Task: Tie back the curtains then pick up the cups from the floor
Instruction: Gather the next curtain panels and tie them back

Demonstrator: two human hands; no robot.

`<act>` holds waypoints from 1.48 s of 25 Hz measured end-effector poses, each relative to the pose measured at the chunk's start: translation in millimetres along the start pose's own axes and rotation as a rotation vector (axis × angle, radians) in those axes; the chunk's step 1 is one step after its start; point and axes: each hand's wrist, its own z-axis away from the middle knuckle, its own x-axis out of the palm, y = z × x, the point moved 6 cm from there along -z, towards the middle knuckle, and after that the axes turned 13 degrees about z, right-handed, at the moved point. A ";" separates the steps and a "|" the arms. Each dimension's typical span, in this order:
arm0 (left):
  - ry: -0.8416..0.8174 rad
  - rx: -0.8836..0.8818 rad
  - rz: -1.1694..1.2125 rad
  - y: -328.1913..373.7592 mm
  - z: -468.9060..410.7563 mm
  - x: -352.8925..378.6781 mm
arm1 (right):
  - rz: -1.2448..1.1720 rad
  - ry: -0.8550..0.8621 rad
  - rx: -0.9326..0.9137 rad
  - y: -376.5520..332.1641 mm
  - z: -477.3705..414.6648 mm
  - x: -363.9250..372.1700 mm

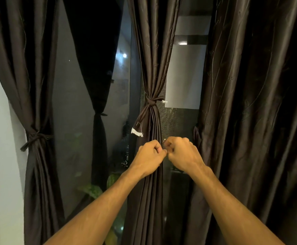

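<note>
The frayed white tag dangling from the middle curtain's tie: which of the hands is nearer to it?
Left. The left hand sits just below and slightly right of the white tag; the right hand is farther right, past the middle curtain.

no readable text, white tag [137, 132] blank

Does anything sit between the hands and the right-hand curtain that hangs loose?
Nothing visible does. The left hand is in front of the tied middle curtain, below its tie; the right hand is beside it. The loose right curtain hangs just past the right hand, with only window glass between.
</note>
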 end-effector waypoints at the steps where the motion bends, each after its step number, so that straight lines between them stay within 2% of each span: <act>1: -0.006 -0.001 0.006 1.1 -0.3 4.4 | 0.002 -0.004 0.004 2.6 5.0 1.8; 9: -0.069 0.039 0.079 28.1 -18.0 51.0 | 0.026 0.080 0.139 56.4 45.3 -11.4; 14: -0.119 -0.055 0.147 38.1 -40.1 80.0 | 0.080 0.090 0.299 104.1 78.5 -21.8; 19: -0.064 -0.082 0.148 50.8 -51.4 91.0 | 0.050 0.115 0.374 147.9 80.8 -37.3; 23: 0.012 -0.108 0.127 58.8 -53.7 100.0 | -0.065 0.036 0.376 163.7 67.5 -31.9; 27: 0.042 -0.146 0.093 67.8 -51.2 116.4 | -0.229 -0.054 0.287 162.0 56.2 -20.2; 29: 0.056 -0.135 0.072 73.2 -45.9 125.2 | -0.279 -0.035 0.253 156.9 52.0 -16.6; 33: 0.124 -0.155 0.070 76.3 -39.8 129.0 | -0.219 0.111 0.227 152.3 45.8 -21.2; 37: 0.166 -0.128 -0.084 80.9 -31.6 123.7 | -0.127 0.123 0.227 137.8 47.2 -18.3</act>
